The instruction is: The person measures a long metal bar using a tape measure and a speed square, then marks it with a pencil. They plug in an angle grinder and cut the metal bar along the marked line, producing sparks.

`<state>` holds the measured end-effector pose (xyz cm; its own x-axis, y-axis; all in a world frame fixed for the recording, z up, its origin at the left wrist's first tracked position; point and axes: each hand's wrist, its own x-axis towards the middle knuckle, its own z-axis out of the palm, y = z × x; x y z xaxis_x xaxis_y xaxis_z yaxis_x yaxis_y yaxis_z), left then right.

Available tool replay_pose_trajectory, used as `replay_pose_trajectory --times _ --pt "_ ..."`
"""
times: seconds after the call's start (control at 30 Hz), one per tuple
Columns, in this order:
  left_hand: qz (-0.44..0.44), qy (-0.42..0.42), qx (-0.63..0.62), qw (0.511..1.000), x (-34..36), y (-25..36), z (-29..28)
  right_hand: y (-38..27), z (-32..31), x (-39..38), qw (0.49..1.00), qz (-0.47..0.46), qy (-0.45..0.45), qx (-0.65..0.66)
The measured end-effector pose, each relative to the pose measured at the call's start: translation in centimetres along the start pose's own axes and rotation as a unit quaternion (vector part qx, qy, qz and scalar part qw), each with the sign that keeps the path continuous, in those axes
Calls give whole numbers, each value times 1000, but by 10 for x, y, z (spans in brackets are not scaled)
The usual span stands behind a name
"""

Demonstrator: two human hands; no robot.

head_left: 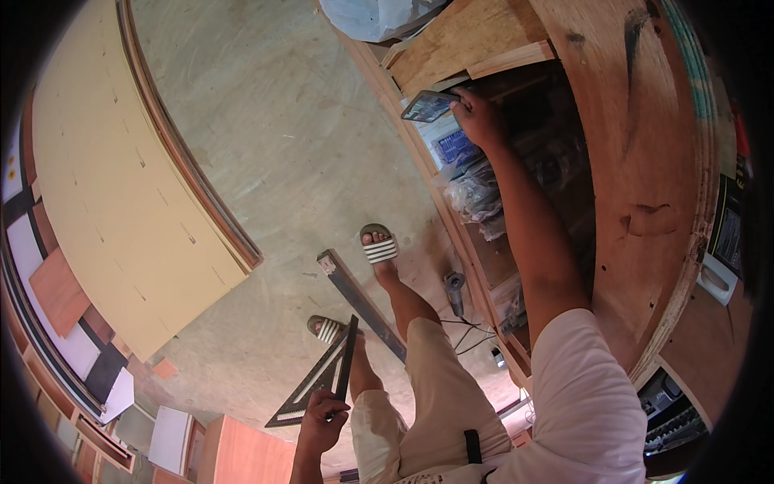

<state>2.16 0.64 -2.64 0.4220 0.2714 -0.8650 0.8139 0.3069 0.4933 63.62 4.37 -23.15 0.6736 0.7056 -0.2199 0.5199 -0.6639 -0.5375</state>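
My left hand (321,423) is closed on a black speed square (310,387), which is triangular with cut-out slots and hangs beside my left leg. My right arm reaches into an open wooden shelf (556,266) under the workbench. There my right hand (481,119) has its fingers bent around the edge of a flat, dark-framed rectangular case (429,106); its contents are too small to make out. Just below that case lies a blue printed packet (455,148). Clear plastic bags (476,194) fill the shelf nearer to me.
A corded power tool (455,292) stands on the concrete floor (266,129) by the shelf. A long dark bar (363,305) lies near my feet. Large cream boards (121,177) are stacked at left. The plywood benchtop (645,177) overhangs at right; a white bag (379,16) sits far off.
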Motion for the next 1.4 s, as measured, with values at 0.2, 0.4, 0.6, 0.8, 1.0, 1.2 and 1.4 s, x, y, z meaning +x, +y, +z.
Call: replay_pose_trajectory --times 0.2,0.4,0.6,0.8,1.0,1.2,1.4 --pt "30 -7 17 999 -4 3 -7 15 6 -10 993 -9 100 68" --pt "61 29 46 997 -39 34 -19 -6 2 -130 981 106 156 55" --pt "128 73 69 987 -75 27 -23 13 27 -475 942 320 -103 0" --pt "132 54 216 966 -124 32 -69 -42 73 -1015 827 402 -311 -241" --pt "301 -77 385 869 -163 29 -34 -201 104 -1117 678 697 213 95" --pt "321 -200 444 812 -222 21 93 -257 54 -1094 700 634 299 138" --pt "266 -319 469 779 -238 -61 245 -228 59 -1100 809 486 311 113"
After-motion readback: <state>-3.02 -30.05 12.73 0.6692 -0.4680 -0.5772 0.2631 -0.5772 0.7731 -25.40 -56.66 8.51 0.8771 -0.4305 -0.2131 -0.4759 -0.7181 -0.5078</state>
